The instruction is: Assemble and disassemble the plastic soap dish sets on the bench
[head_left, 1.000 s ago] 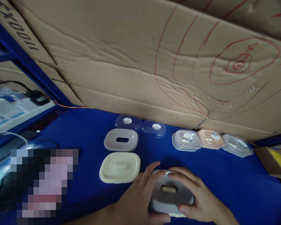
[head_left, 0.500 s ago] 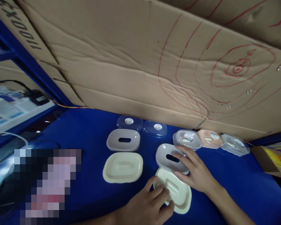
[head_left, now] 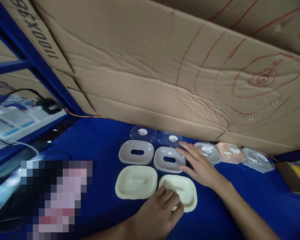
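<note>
My left hand (head_left: 162, 207) rests with curled fingers on the near edge of a cream oval tray (head_left: 190, 195), which looks like a soap dish base. Just behind it, my right hand (head_left: 201, 165) has its fingers stretched out at the right rim of a pale grey soap dish (head_left: 162, 166) with a slot in its middle. A second grey slotted dish (head_left: 125, 156) stands to the left, and a second cream tray (head_left: 126, 191) lies in front of that one. My left fingertips are partly hidden.
Two clear lids (head_left: 135, 133) with round labels lie behind the grey dishes. To the right, a peach dish (head_left: 227, 153) sits between two grey lidded ones. A cardboard wall (head_left: 130, 73) closes the back of the blue table (head_left: 95, 143). A cardboard box (head_left: 292, 176) stands at right.
The right-hand grey dish has moved left, beside the other grey dish, and my right hand has followed. The cream tray under my left hand has shifted left and turned straighter.
</note>
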Tool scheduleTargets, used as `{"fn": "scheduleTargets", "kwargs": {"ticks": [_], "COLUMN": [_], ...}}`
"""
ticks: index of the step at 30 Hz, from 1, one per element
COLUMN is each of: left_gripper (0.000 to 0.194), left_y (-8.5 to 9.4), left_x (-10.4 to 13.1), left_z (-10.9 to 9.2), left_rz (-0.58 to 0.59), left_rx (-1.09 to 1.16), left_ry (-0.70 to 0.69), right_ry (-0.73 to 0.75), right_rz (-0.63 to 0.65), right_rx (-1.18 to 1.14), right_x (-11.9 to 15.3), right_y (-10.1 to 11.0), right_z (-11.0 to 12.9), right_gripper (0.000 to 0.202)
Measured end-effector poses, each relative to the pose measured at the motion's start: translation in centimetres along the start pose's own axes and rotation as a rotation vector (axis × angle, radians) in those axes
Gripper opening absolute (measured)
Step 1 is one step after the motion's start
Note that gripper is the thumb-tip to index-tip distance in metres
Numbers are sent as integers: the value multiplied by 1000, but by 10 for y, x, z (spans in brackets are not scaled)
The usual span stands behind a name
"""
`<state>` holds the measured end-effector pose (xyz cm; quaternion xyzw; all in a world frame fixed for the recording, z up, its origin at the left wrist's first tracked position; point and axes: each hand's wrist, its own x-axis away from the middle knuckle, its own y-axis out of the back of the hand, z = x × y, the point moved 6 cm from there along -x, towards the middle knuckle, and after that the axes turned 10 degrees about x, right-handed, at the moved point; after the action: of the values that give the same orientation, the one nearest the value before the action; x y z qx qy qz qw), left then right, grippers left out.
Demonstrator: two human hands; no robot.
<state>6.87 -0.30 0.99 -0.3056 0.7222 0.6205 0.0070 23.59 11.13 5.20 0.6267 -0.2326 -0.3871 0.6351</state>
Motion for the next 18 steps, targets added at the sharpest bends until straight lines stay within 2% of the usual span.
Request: {"fn": "scheduleTargets", "kwargs": {"ticks": [4,7,9,13,18], "left_gripper": [28,33,35,33,28], "left_y": [-2,1,5,16,23], "left_x": [0,-1,-2,-4,-5], "left_z": [6,5,1,-7,-18], "left_rz": [19,-20,-61,-126,-103], "left_rx": [-10,16,39,96,216], "left_ry": [76,84,75,72,33], "right_ry": [-214,-240,-224,-253,-417], "right_rz": [-77,-40,-12,30,118], "right_rx": [103,195,238,242,-4], "right_x": [32,56,71,102,146], "right_y": [26,22,14,10,21], "right_z": [-56,-75,-71,-44,-30], "right_gripper": [61,76,84,75,80]}}
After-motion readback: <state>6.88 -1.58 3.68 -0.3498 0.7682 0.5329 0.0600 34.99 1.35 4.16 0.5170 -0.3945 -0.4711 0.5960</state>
